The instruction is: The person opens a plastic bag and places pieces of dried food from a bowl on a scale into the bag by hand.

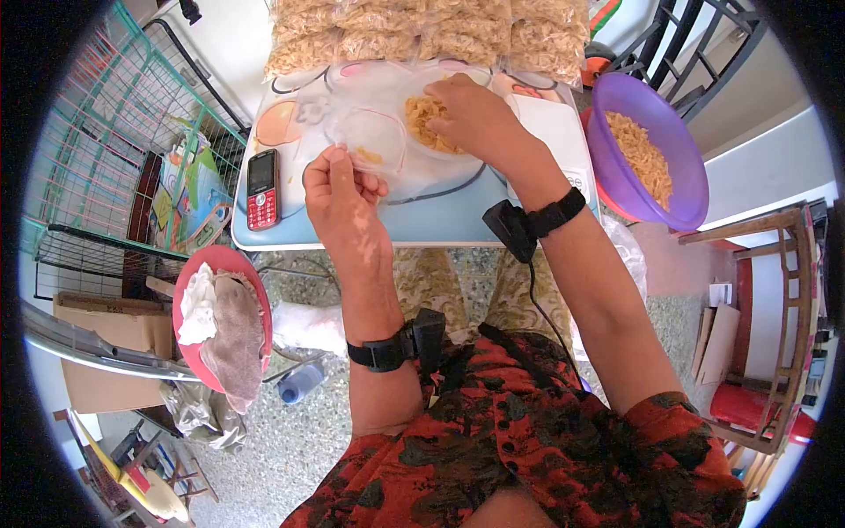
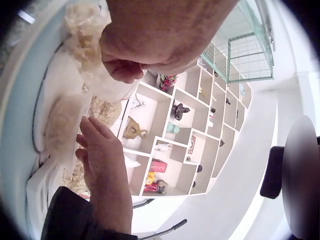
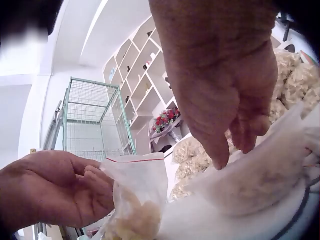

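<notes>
A person in a red-and-black patterned shirt works at a counter [image 1: 449, 224], the left hand [image 1: 348, 198] pinching a small clear zip bag [image 1: 378, 145] by its edge, just left of the upper centre of the head view. A few pale yellow pieces lie in the bag (a red line runs along its top in the right-wrist view). The right hand [image 1: 480, 119], its fingers loosely spread and pointing downward, hangs at a translucent white bowl [image 3: 255, 187] holding more yellow pieces [image 1: 422, 114], near the upper centre of the head view. Just right of the bowl sits a flat white device [image 1: 554, 128], partly behind the right arm. Filled clear bags [image 1: 422, 40] of similar pieces are lined up across the top of the frame, and a purple basin [image 1: 691, 176] at the upper right holds a loose heap. A red-and-black phone [image 1: 262, 189] lies left of the left hand. At the left of the frame, cloths [image 1: 236, 334] drape over a red seat [image 1: 192, 356], below a green wire cage [image 1: 97, 132].
</notes>
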Demonstrator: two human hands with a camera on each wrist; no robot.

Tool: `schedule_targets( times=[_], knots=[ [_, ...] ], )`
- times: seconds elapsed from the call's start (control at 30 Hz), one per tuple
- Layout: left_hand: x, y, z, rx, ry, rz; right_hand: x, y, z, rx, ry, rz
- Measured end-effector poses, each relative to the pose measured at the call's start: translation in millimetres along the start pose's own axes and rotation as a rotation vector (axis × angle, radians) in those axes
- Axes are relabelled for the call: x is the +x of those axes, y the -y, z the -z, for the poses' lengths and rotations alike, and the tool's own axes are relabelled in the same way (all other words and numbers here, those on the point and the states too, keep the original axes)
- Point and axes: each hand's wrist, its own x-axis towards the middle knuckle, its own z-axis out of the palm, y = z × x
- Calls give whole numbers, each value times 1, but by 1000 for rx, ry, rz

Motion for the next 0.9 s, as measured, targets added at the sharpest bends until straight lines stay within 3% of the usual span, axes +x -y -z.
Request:
schedule_targets(
  times=[0.23, 0.43, 0.63, 0.83, 0.9],
  knots=[
    [1, 0, 3, 14, -2, 11, 9, -1, -12, -106, -2, -62],
    [1, 0, 4, 27, 1, 16, 4, -6, -8, 63, -104, -60],
    [1, 1, 3, 17, 0, 23, -8, -19, 2, 271, -334, -35],
    [2, 4, 3, 2, 12, 24, -16, -17, 19, 470, -402, -209],
    [1, 4, 2, 1, 13, 26, -14, -19, 19, 403, -433, -174]
  ],
)
